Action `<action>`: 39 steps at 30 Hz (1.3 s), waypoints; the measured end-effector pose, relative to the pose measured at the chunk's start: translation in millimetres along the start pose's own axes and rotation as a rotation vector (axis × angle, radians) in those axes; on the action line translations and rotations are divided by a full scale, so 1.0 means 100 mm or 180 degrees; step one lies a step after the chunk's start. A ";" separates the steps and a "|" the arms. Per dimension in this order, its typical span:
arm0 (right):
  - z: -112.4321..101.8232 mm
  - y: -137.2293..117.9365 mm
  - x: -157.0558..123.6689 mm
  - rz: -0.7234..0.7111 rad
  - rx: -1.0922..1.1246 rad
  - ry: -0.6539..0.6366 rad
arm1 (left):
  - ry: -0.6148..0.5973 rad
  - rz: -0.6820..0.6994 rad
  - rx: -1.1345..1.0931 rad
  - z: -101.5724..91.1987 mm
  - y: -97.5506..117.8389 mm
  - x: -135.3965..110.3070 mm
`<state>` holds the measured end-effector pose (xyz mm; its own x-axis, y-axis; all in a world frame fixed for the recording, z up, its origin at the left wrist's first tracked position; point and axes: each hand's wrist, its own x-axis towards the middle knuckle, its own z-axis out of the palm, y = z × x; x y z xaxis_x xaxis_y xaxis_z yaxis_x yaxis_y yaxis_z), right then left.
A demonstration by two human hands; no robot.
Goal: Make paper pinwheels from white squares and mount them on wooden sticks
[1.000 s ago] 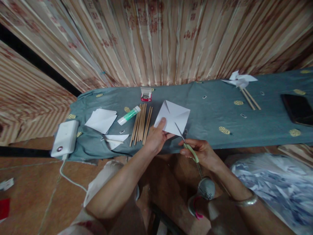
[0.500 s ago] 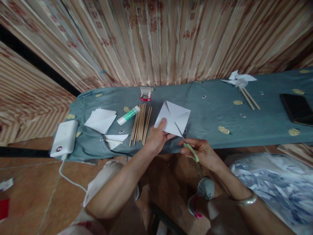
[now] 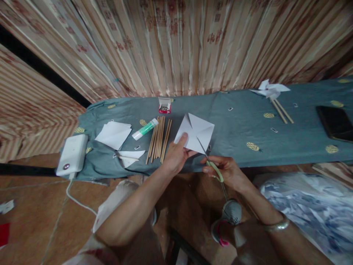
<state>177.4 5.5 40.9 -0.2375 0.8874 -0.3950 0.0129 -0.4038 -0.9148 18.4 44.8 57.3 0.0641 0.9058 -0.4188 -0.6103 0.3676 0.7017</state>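
Observation:
A square of white paper [image 3: 200,127] is pinched in my left hand [image 3: 176,156], thumb on top and fingers beneath. A slit runs in from its top corner toward the middle. My right hand [image 3: 224,169] is closed round the green handles of a pair of scissors [image 3: 214,170], whose blades lie at the paper's lower edge with the tip near its centre. Left of the paper lie several thin wooden sticks [image 3: 157,141], a glue stick [image 3: 145,129] and a small red box [image 3: 164,106] of metal pins or tacks.
White paper sheets [image 3: 113,135] and a paper scrap with a pencil-like stick [image 3: 128,158] lie at the left, by a white power bank [image 3: 72,154] with a cable. Paper pinwheels [image 3: 271,89] and a dark phone [image 3: 335,122] rest at the right on the green cloth [image 3: 234,129].
Almost nothing differs. The scissors and both hands keep nearly the same place, and the view has shifted very slightly.

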 end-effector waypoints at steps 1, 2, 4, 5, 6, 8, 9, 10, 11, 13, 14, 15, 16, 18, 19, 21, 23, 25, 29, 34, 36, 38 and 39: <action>0.00 0.01 0.00 0.0007 0.0018 0.0001 | -0.0007 0.0007 -0.0001 -0.01 0.00 0.00; 0.00 0.01 0.00 0.0014 0.0029 0.0003 | -0.0008 0.0009 0.0001 -0.01 0.00 0.00; 0.00 0.02 0.01 0.0026 0.0025 0.0014 | 0.0003 0.0011 0.0012 -0.02 -0.01 0.00; 0.01 0.02 0.01 0.0024 0.0014 0.0015 | 0.0001 0.0017 0.0012 -0.02 -0.01 0.00; 0.01 0.02 0.02 0.0018 0.0000 0.0012 | -0.0004 0.0026 0.0003 -0.03 -0.01 0.00; 0.01 0.03 0.03 0.0002 -0.0033 0.0005 | -0.0011 0.0052 -0.0033 -0.03 -0.01 0.01; 0.01 0.03 0.03 -0.0007 -0.0052 0.0003 | -0.0014 0.0059 -0.0051 -0.03 -0.01 0.01; 0.01 0.03 0.03 -0.0021 -0.0069 0.0003 | -0.0018 0.0058 -0.0061 -0.03 -0.01 0.01; 0.01 0.04 0.03 -0.0039 -0.0076 0.0000 | -0.0025 0.0051 -0.0060 -0.03 -0.01 0.01; 0.01 0.03 0.03 -0.0074 -0.0084 -0.0038 | -0.0045 0.0031 -0.0021 -0.02 0.00 0.02; 0.01 0.03 0.03 -0.0090 -0.0094 -0.0071 | -0.0039 0.0024 0.0007 -0.02 0.00 0.02; 0.02 0.02 0.02 -0.0101 -0.0109 -0.0110 | -0.0023 0.0020 0.0036 -0.02 0.01 0.02; 0.02 0.02 0.01 -0.0100 -0.0126 -0.0155 | 0.0004 0.0024 0.0057 -0.01 0.02 0.02; 0.02 0.01 0.00 -0.0081 -0.0162 -0.0243 | 0.0072 0.0044 0.0058 -0.01 0.06 0.02; 0.02 0.01 -0.01 -0.0065 -0.0176 -0.0290 | 0.0108 0.0061 0.0038 -0.02 0.08 0.03; -0.01 0.02 -0.03 -0.0016 -0.0225 -0.0407 | 0.0153 0.0105 -0.0028 -0.03 0.13 0.04; -0.05 0.04 -0.05 0.0056 -0.0295 -0.0540 | 0.0152 0.0152 -0.0099 -0.04 0.19 0.05; -0.12 0.05 -0.09 0.0156 -0.0353 -0.0636 | 0.0141 0.0221 -0.0134 -0.06 0.25 0.05; -0.32 0.04 -0.16 0.0374 -0.0400 -0.0678 | 0.0261 0.0393 0.0004 -0.11 0.31 0.05; -0.48 -0.03 -0.18 0.0037 -0.0451 -0.0106 | 0.0196 0.0519 0.0449 -0.22 0.25 0.04; -0.48 -0.06 -0.14 -0.0314 -0.0417 0.0452 | 0.0134 0.0451 0.0784 -0.27 0.20 0.03; -0.46 -0.09 -0.09 -0.0604 -0.0319 0.0912 | 0.0016 0.0341 0.1123 -0.30 0.14 0.01; -0.44 -0.11 -0.07 -0.0701 -0.0265 0.1038 | -0.0075 0.0294 0.1269 -0.31 0.11 0.00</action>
<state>222.1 13.8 49.5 0.0772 0.9802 -0.1826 0.0781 -0.1885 -0.9790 -13.1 42.5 46.7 0.0442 0.9417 -0.3336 -0.2608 0.3332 0.9061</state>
